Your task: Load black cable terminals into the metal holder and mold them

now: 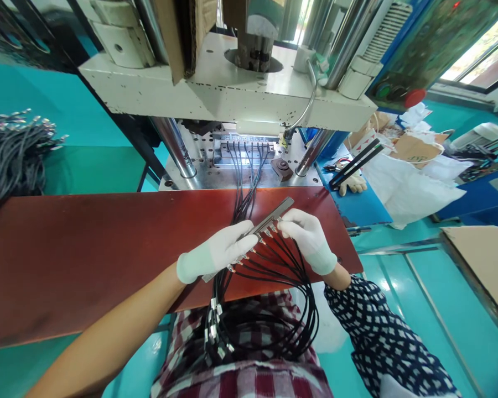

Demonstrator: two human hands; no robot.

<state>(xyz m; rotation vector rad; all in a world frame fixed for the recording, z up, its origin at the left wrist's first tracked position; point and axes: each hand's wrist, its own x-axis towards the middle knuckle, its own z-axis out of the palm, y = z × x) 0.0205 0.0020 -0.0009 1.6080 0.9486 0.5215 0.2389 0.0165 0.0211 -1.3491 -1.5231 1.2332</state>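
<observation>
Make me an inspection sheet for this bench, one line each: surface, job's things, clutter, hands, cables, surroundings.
Surface: reddish-brown board in front of a press.
Job's things: metal bar with cable connectors lined up along it.
Clutter: nothing seen on the board; glove and black strips on the blue ledge at right.
Hands: left hand and right hand, white-gloved, both grip the bar.
Cables: black cables loop down to the lap; others run into the press fixture.
Surroundings: cable bundle far left, white bags right, teal floor.
</observation>
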